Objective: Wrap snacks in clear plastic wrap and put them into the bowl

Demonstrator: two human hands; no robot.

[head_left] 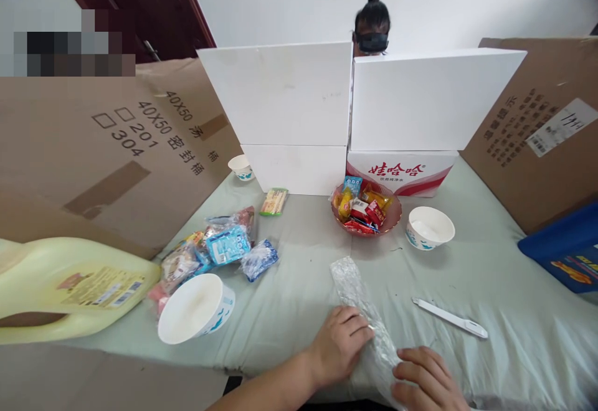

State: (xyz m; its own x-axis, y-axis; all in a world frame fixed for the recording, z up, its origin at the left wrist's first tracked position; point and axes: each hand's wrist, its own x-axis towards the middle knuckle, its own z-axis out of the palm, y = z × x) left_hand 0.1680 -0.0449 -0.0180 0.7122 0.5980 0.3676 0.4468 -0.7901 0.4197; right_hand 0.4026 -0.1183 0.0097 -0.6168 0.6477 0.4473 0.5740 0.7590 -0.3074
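head; left hand (339,345) fingers curled on clear bag (362,311); right hand (425,380) pressing it

A pale yellow plastic jug (70,286) lies at the near left beside a white paper cup (196,309). Farther off, a reddish glass bowl of wrapped snacks (365,210) sits before stacked white boxes (355,96).

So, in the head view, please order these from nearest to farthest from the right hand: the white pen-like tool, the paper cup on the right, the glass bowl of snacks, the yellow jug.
From the right hand:
1. White pen-like tool, just up and right of it.
2. Paper cup, farther back, right of centre.
3. Glass bowl of snacks, beside that cup, slightly farther.
4. Yellow jug, far left edge.
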